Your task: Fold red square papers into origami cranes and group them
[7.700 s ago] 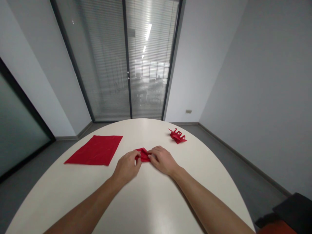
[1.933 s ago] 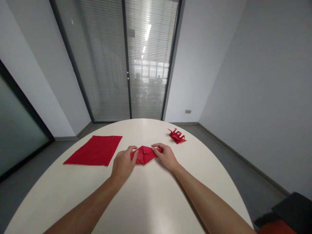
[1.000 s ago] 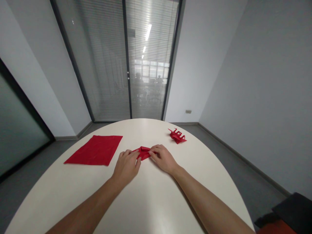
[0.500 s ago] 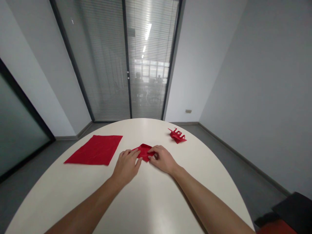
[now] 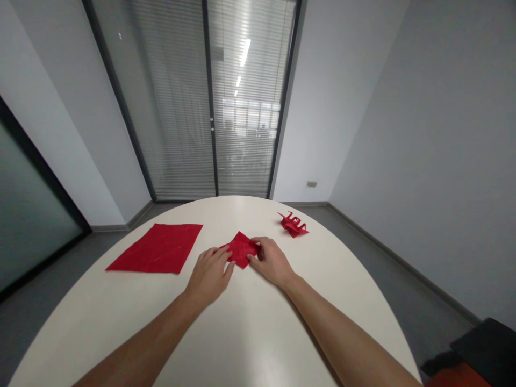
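Note:
A small folded piece of red paper (image 5: 243,250) lies on the table with one corner pointing away from me and another towards me. My left hand (image 5: 209,273) holds its left corner, the fingertips pressed on top and the thumb close to the near edge. On the other side, my right hand (image 5: 273,262) grips the right corner between thumb and fingers. Both side corners are partly hidden by my fingers. Left of my hands, a larger flat sheet of red paper (image 5: 159,249) shows faint creases.
A red folded-paper figure (image 5: 294,224) with several upright loops stands at the table's far right. The round white table (image 5: 237,333) has its curved edge ahead and on both sides. Beyond it are a glass partition (image 5: 177,107) and a wall (image 5: 435,150); a black-and-red object (image 5: 484,349) is at lower right.
The folded paper's far edge has gone from a raised flap to a flatter, pointed corner. My right hand has shifted slightly right and away from me; my left hand has stayed put.

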Action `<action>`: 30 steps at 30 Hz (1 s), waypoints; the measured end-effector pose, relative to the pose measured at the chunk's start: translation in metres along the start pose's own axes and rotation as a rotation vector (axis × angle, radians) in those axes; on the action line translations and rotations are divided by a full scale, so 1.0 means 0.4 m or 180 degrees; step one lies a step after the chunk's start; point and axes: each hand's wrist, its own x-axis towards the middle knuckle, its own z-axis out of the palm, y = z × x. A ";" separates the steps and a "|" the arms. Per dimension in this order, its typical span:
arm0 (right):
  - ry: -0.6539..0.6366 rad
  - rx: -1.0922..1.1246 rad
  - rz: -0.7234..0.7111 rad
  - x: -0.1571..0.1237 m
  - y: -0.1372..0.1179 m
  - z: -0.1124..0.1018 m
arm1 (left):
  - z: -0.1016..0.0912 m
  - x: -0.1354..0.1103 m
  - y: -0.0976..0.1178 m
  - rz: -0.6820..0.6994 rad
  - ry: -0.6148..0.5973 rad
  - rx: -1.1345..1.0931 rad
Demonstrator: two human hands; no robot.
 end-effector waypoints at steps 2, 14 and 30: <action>-0.0005 -0.0002 0.0031 0.000 -0.001 0.000 | 0.001 0.000 -0.002 0.0017 0.0011 -0.0044; -0.0354 -0.0089 -0.0112 0.002 0.001 -0.003 | -0.004 0.001 0.001 0.0352 -0.0019 -0.0459; -0.0298 -0.0035 -0.0048 -0.004 0.001 -0.002 | 0.011 -0.006 -0.010 0.0665 -0.0261 -0.0458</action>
